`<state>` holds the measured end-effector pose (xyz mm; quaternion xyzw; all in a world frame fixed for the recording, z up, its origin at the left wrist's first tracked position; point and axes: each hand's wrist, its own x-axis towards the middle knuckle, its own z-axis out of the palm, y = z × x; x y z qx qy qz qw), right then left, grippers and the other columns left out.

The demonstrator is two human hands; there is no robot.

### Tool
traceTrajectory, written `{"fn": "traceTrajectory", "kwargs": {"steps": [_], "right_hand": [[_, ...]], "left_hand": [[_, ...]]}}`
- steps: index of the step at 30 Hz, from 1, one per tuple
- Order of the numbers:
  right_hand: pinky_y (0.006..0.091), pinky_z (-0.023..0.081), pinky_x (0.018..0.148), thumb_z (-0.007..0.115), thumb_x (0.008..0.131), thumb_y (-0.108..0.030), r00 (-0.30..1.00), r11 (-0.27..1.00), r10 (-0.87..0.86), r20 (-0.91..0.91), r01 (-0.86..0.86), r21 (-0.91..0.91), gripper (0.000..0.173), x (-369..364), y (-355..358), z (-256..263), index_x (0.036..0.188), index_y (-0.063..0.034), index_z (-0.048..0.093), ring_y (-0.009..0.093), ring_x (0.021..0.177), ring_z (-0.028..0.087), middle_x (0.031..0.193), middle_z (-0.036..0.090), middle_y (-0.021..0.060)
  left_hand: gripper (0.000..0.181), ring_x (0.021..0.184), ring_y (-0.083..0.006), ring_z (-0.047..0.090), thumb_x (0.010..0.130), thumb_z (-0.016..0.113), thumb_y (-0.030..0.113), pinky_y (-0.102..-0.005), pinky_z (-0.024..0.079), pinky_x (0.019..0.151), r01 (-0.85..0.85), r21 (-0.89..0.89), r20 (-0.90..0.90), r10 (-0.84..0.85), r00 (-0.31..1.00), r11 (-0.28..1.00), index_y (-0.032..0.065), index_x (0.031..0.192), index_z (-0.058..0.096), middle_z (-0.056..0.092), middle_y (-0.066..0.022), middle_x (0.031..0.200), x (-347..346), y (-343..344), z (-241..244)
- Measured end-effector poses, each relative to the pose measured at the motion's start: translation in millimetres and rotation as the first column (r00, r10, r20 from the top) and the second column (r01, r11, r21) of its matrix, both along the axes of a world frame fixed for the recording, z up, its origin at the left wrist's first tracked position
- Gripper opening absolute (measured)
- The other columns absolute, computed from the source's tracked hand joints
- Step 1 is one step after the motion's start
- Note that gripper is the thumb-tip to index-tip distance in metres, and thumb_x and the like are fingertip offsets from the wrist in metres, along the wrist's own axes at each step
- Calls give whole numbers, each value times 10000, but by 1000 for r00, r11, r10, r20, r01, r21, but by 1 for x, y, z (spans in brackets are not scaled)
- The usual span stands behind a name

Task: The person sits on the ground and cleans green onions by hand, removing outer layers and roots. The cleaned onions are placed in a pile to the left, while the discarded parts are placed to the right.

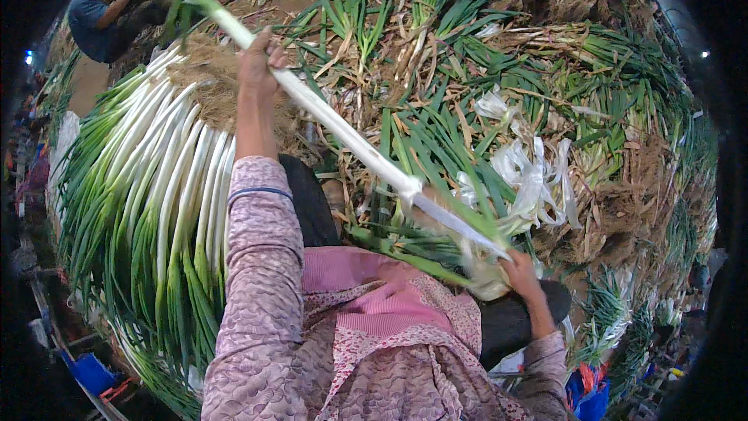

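Observation:
My left hand [261, 61] is closed around a long green onion stalk [339, 123], just below its green top. The stalk slants across the view from upper left towards lower right, white along most of its length. From its lower end a pale strip of outer skin [456, 219] stretches to my right hand [522, 272], whose fingers are closed on it. Blurred green and whitish peelings [488, 280] hang beside that hand. Left of my left forearm lies a broad pile of peeled green onions [175, 169], white ends upward and green leaves downward.
Unpeeled green onions [432, 123] and leafy scraps cover the ground ahead. White peelings [520, 169] lie to the right, near brown roots [613, 216]. Another person [96, 23] is at upper left. Blue items [93, 371] show at lower left.

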<state>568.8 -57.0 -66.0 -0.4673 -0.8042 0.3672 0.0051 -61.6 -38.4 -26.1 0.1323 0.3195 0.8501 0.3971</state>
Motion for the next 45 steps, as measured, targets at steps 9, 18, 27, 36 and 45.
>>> {"fn": "traceTrajectory", "kwargs": {"steps": [9,18,27,36,45], "right_hand": [[497,457,769,605,860,-177,797,919,-93,596,-161,359,256,106,109,19,1010,24,552,425,891,562,944,594,219],[382,479,864,683,826,-295,828,931,345,-441,-362,48,601,-267,47,34,1291,6,451,327,982,634,1164,606,218],[330,480,727,687,793,-175,938,954,294,-182,-300,-4,439,-245,29,-6,1158,23,542,203,742,599,884,638,161],[341,488,853,668,816,-143,593,997,74,-802,-19,78,426,-342,79,23,1196,17,561,285,958,642,1071,647,190],[329,488,801,694,771,-73,640,972,190,-744,-17,234,202,-351,92,50,939,25,638,256,895,639,991,659,137]], "left_hand": [[159,445,-115,405,889,647,182,-272,352,400,-6,11,-123,7,992,1000,114,847,510,386,3,612,17,-15,5],[311,662,-191,513,847,692,339,-394,509,657,404,304,-200,-357,912,863,135,1026,538,479,-41,757,98,19,23],[497,858,-319,637,890,578,488,-536,527,841,302,59,-78,-297,952,951,20,1044,518,614,-125,873,81,17,28],[395,841,-358,638,919,557,428,-580,508,838,314,77,22,-317,948,946,39,981,532,619,-139,854,111,32,24],[465,838,-307,611,927,514,474,-512,503,837,422,130,-3,-425,905,897,25,1045,542,611,-115,880,112,32,18]]}}
